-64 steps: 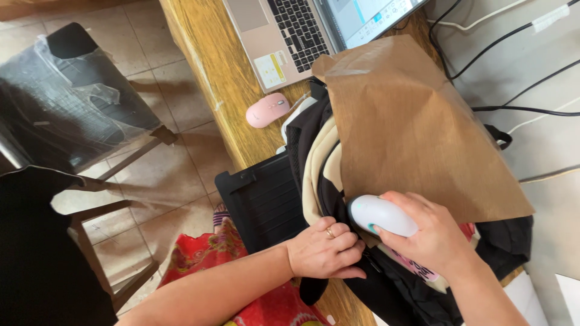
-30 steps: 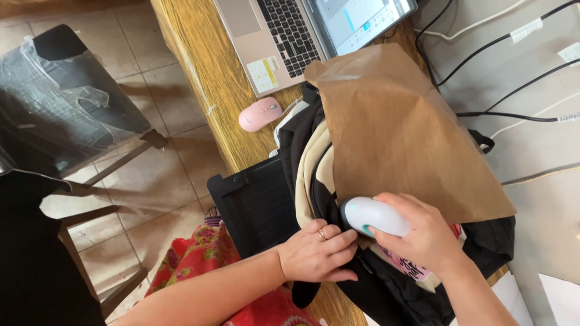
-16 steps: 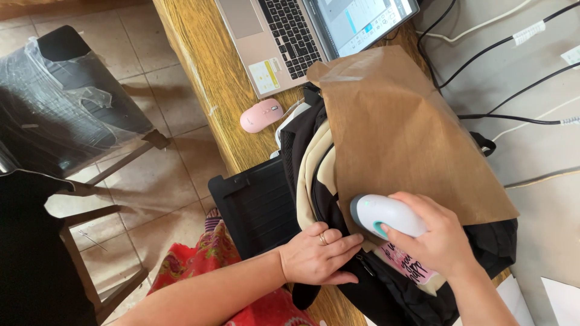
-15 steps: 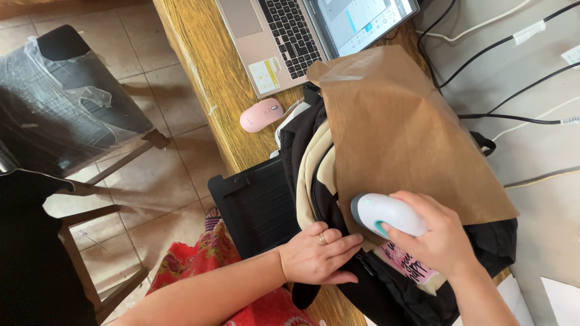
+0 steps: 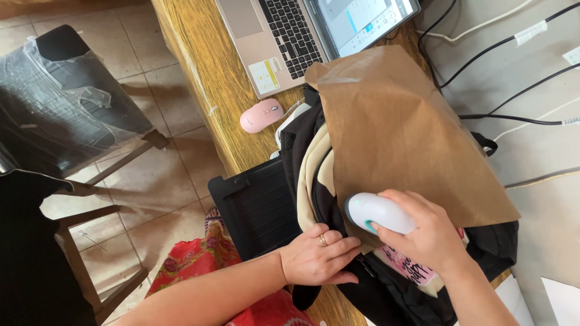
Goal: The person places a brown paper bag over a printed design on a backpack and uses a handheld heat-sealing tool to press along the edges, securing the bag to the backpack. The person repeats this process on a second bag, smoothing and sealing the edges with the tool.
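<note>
Right hand (image 5: pixel 432 238) wrapped firmly around a small white handheld iron (image 5: pixel 379 212), pressed on the lower edge of the brown paper sheet (image 5: pixel 399 133) that covers the black and cream garment (image 5: pixel 314 175) on the wooden table (image 5: pixel 199 66). Left hand (image 5: pixel 317 256) lies flat and unclenched, fingers pinning the dark cloth just beside the iron, gripping nothing. Best, I'd say, to hold the fabric taut, fingertips clear of the sole, paper flat between iron and garment

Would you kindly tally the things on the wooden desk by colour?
Pink: 1, mouse
Brown: 1, paper sheet
White: 1, handheld device in right hand
Black: 1, garment under left hand
Silver: 1, laptop
Total: 5
</note>
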